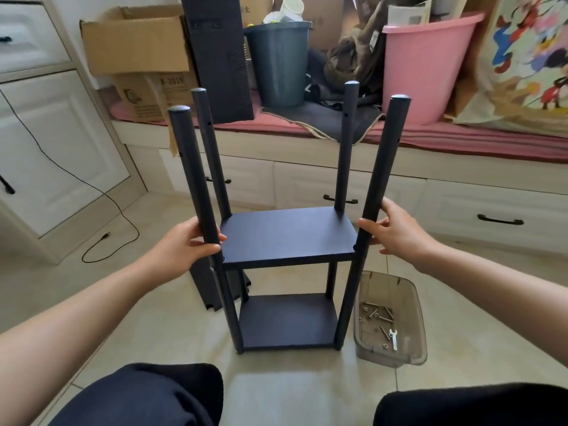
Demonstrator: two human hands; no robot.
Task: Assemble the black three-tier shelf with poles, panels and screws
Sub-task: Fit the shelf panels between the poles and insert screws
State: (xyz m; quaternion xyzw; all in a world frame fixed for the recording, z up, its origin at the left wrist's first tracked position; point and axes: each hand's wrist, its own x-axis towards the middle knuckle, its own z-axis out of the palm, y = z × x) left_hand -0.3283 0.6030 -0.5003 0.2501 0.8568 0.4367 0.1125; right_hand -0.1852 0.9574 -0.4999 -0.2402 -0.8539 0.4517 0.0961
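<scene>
Shelf (289, 238) stands upright on the tiled floor (307, 392) at frame centre — two panels mounted so far: middle panel (287, 233) and lower panel (287, 321). Four black poles run up past the middle panel, tops bare: near-left pole (192, 167), far-left pole (210, 149), far-right pole (345, 142), near-right pole (382, 167).

Left hand (187, 241) grips the near-left pole just above the middle panel, fingers and thumb curled round it. Right hand (393, 229) holds the near-right pole at about the same height — thumb against the pole's front, fingers lying along its far side.

A loose black panel (204, 287) leans behind the shelf's lower left, partly hidden by the near-left pole. Clear plastic bin (408, 302) sits on the floor just right of the shelf's base; inside it are screws (376, 315) and a small white wrench (393, 338).

Upper frame: a bench with a pink cushion (461, 139) carrying a cardboard box (135, 44), a grey bucket (278, 63) and a pink tub (421, 66). A black cable (101, 192) trails across the floor at left. Person's knees in dark trousers (147, 395) along the bottom edge.
</scene>
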